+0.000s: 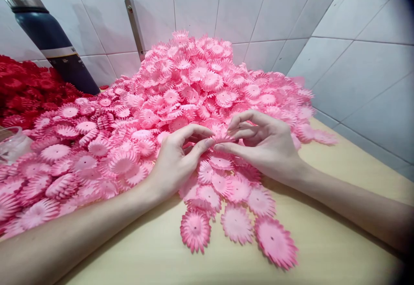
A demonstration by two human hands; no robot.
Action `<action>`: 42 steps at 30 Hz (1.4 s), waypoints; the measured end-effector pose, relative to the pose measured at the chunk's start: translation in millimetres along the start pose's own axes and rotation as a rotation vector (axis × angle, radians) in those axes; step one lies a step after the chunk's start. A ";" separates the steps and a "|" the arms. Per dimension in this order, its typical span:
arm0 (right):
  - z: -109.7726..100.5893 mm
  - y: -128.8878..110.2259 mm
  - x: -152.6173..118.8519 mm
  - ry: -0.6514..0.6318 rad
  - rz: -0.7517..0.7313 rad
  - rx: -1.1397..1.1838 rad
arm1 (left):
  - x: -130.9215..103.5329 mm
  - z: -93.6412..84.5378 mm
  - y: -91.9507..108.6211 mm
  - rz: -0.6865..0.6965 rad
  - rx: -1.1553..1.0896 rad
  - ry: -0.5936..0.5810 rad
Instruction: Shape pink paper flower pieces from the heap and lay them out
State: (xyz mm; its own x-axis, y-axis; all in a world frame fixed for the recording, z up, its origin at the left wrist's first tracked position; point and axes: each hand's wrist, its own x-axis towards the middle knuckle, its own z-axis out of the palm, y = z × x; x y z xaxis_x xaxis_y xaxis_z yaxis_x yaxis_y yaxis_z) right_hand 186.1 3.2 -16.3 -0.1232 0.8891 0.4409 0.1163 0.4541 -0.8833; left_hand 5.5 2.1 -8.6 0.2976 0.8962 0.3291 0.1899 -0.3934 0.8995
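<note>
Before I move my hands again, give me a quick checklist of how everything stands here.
1. Left hand at the pink petal piece: ok, thumb and fingertips at its edge.
2. Right hand at the same piece: ok, fingertips at its other side.
3. Only one layer between the fingers: cannot tell, the hands partly hide it.
4. Pink pile kept together: not ok, loose pieces spread forward onto the table.
5. Dark blue bottle clear of both hands: ok, it's at the back left.

A blue bottle (54, 39) and metal strip (135, 29) stand by white wall tiles (197, 7).
</note>
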 end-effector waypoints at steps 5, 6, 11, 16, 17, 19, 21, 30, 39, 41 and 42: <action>0.4 -0.7 -0.1 0.002 -0.013 -0.019 | -0.2 -0.3 -1.3 0.006 -0.012 -0.006; 0.4 -0.8 -0.1 0.002 -0.017 -0.021 | -0.5 -0.2 -1.4 0.006 -0.013 -0.008; 0.8 -1.8 -0.4 0.018 -0.012 -0.020 | -0.6 0.5 -0.3 -0.008 -0.028 -0.028; 1.0 -2.0 0.2 0.027 0.002 -0.030 | 0.9 1.3 0.5 0.006 -0.018 -0.034; 1.0 -1.9 0.4 0.021 0.004 -0.027 | 1.1 1.4 0.4 0.010 -0.011 -0.035; 0.8 -1.3 0.6 -0.005 0.007 -0.014 | 1.1 1.3 0.1 0.018 0.001 -0.039; 0.5 -0.5 0.7 -0.049 -0.002 0.018 | 0.8 1.1 -0.3 0.020 0.003 -0.042; -0.8 1.6 1.5 -0.043 0.030 0.041 | 0.6 0.9 -3.3 0.009 -0.053 -0.054; -0.1 -1.1 -0.3 0.011 0.052 -0.004 | -0.7 -0.1 -2.9 -0.008 -0.028 -0.061; -0.7 -0.2 0.5 0.092 0.021 -0.018 | -0.2 0.1 -2.6 -0.013 -0.029 -0.067; -1.2 0.4 1.2 0.124 0.015 -0.019 | 0.1 0.3 -2.4 -0.013 -0.034 -0.074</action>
State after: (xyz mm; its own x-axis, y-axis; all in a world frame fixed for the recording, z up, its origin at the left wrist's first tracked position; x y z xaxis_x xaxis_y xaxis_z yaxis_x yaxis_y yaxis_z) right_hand 187.2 4.5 -15.9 0.0018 0.8955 0.4450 0.1360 0.4407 -0.8873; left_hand 5.4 3.1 -10.8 0.3639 0.8831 0.2962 0.1630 -0.3735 0.9132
